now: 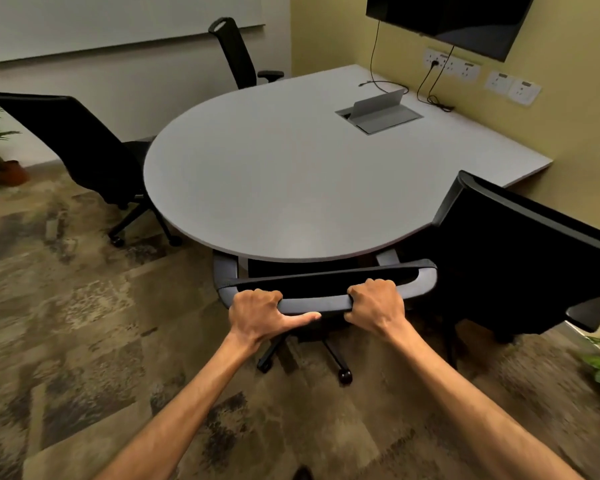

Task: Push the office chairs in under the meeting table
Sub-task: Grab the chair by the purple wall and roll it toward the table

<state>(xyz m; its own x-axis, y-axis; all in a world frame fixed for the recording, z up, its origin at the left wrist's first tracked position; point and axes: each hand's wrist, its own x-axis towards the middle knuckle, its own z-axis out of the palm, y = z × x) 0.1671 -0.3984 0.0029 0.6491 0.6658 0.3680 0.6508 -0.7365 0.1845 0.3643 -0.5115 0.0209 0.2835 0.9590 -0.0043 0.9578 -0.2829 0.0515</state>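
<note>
We hold the chair's top bar with both hands, and the tabletop is straight ahead.

Our left hand [257,315] and right hand [374,306] each have a tight grip on the top bar of the near chair [326,289]. The bar runs side to side, and both hands look equally near. The seat is already under the tabletop [274,168]. The side chair [520,251] leans close on our right. We think a small push forward is left.

We note dim, warm indoor light; soft sheen on counter [274,161]. Carpet [66,306] smeared by motion blur at edges. Wide-angle bending at frame borders. Black chairs lose detail.
</note>
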